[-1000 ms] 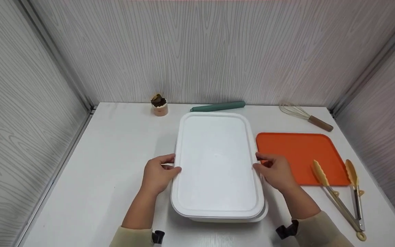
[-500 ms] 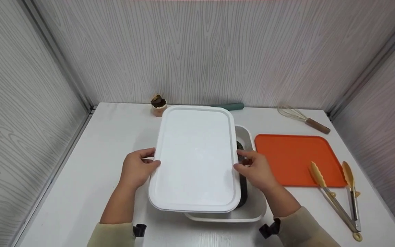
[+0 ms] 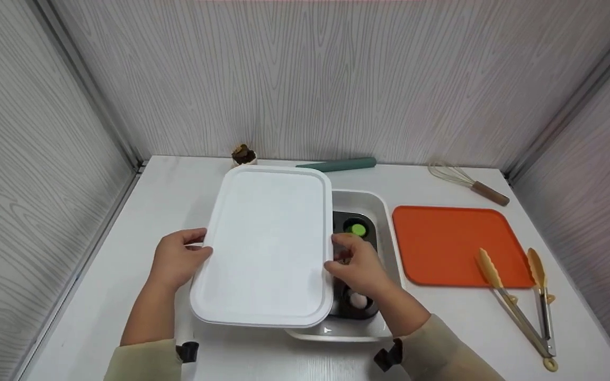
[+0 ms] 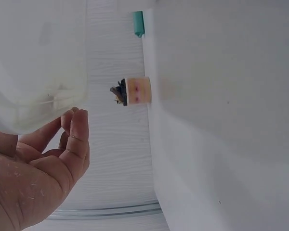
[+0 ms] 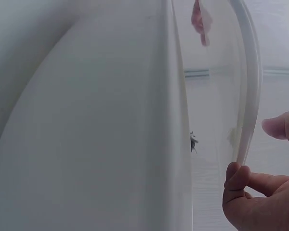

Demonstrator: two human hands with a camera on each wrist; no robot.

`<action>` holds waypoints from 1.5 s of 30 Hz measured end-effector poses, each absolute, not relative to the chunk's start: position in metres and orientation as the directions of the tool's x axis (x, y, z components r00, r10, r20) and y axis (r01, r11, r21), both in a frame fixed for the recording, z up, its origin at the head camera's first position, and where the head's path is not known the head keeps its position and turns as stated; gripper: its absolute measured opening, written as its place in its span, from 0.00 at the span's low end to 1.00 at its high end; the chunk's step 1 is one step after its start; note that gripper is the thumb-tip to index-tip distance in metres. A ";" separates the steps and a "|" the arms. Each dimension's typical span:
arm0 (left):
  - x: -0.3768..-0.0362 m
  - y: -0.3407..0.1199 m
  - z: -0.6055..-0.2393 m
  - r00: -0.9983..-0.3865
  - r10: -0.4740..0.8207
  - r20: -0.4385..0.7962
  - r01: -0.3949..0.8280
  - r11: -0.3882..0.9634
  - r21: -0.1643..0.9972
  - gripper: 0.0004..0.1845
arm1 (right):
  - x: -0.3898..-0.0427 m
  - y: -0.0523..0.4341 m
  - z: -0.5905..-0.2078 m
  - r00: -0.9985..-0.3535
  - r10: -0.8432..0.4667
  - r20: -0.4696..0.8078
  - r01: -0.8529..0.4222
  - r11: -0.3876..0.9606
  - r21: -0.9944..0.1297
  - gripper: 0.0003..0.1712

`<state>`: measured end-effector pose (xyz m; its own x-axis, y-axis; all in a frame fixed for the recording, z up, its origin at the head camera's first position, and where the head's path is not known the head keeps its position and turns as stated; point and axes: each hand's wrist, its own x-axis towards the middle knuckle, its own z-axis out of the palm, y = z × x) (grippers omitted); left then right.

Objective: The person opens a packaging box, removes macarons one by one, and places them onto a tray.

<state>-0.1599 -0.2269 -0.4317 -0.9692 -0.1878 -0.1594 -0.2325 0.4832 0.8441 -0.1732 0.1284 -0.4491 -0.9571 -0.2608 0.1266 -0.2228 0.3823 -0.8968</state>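
Note:
Both hands hold a white rectangular lid [image 3: 265, 243] by its long sides. My left hand [image 3: 178, 259] grips the left edge, thumb on top and fingers beneath. On the opposite edge is my right hand [image 3: 360, 267], held the same way. Beneath the lid's right side shows a white bin [image 3: 358, 198], its left part hidden by the lid. Inside the bin lies a dark muffin tin [image 3: 350, 313] with a bright green piece [image 3: 358, 229] and a pale round piece [image 3: 358, 300] in its cups. In the right wrist view the bin's wall [image 5: 111, 120] fills the left side.
Right of the bin lies an orange tray [image 3: 453, 243], with tongs [image 3: 517, 307] over its near right corner. A whisk [image 3: 469, 182] and a green stick-like tool [image 3: 342, 164] lie along the back. Behind the lid stands a small cup [image 4: 138, 90] with dark topping.
The lid, first over the bin, has moved left in both hands. The bin's right part and the muffin tin inside it have come into view.

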 end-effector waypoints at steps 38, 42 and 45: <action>-0.143 -0.322 -0.461 -0.928 -0.295 -0.227 -0.361 0.564 0.743 0.28 | -0.144 0.018 -0.455 -0.900 -0.424 -0.102 -0.080 0.392 -0.916 0.26; -0.141 -0.329 -0.468 -0.921 -0.310 -0.237 -0.379 0.565 0.733 0.28 | -0.140 0.009 -0.453 -0.888 -0.434 -0.150 -0.028 0.378 -0.925 0.40; -0.141 -0.332 -0.473 -0.913 -0.323 -0.249 -0.396 0.552 0.734 0.27 | -0.137 0.005 -0.453 -0.882 -0.444 -0.160 -0.025 0.382 -0.924 0.41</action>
